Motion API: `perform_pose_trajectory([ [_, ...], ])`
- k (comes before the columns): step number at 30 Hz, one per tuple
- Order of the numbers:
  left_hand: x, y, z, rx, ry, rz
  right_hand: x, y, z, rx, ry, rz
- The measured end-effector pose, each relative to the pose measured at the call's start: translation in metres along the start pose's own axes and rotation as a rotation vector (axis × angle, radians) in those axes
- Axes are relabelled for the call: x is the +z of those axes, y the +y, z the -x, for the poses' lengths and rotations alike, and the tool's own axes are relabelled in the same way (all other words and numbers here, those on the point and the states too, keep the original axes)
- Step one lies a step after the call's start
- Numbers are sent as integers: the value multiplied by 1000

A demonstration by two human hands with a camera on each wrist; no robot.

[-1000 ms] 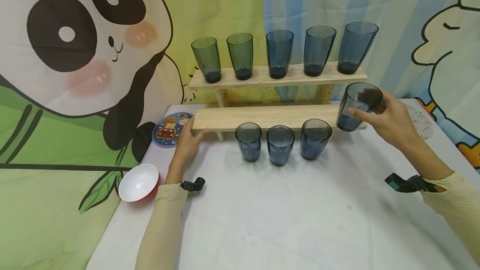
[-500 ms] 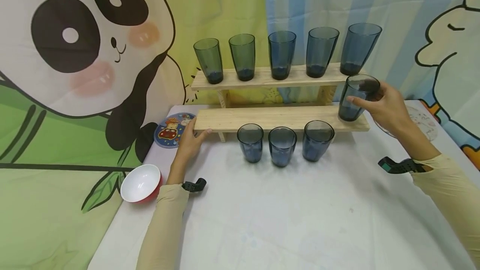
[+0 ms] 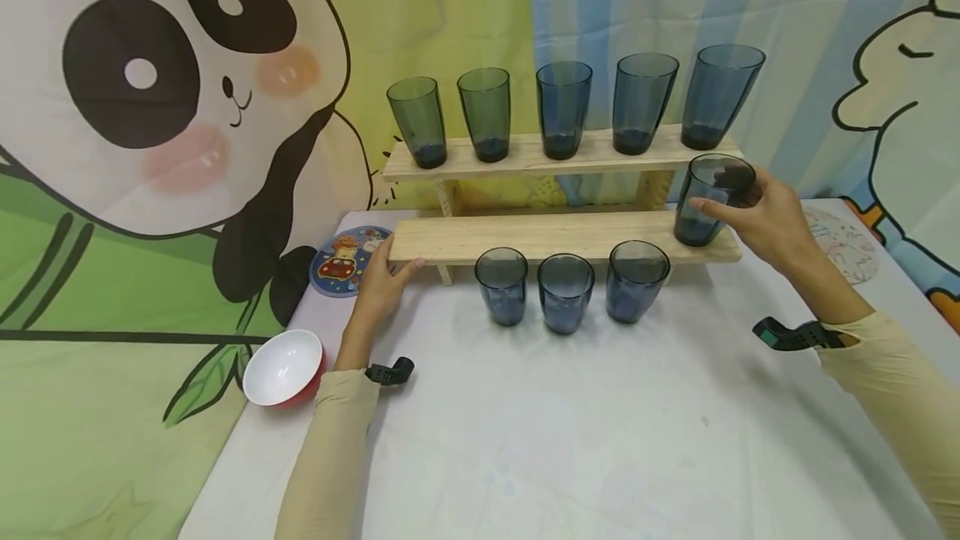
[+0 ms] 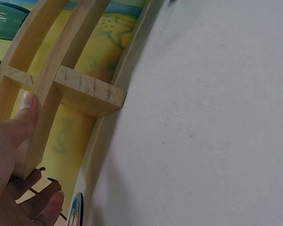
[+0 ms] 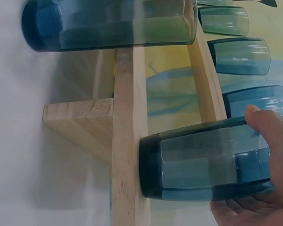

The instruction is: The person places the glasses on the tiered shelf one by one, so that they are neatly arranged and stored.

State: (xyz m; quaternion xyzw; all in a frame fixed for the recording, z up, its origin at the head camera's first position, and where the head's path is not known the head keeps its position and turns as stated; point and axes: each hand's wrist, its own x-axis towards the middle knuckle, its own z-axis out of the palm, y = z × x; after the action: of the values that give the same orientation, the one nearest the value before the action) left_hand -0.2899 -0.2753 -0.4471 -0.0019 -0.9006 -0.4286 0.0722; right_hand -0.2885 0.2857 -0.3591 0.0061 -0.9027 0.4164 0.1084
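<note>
My right hand grips a blue-grey glass near its rim, thumb on the near side. In the right wrist view the base of this glass meets the top of the lower shelf, at its right end. My left hand holds the left end of the lower wooden shelf; in the left wrist view its thumb lies on the front edge and the other fingers curl at the board's end. Three similar glasses stand upright on the table before the shelf.
Several tall glasses stand in a row on the upper shelf. To the left are a white and red bowl and a round blue coaster. A pale round mat lies right of the stand on the white table.
The right hand has brought its glass from in front of the lower shelf's right end back onto the board. The left hand keeps its hold on the shelf's end.
</note>
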Motion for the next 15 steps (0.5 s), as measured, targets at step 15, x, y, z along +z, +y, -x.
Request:
perform_pose_trajectory([
  [15, 1, -6, -2, -8, -9, 11, -7, 8, 21, 47, -111, -46],
])
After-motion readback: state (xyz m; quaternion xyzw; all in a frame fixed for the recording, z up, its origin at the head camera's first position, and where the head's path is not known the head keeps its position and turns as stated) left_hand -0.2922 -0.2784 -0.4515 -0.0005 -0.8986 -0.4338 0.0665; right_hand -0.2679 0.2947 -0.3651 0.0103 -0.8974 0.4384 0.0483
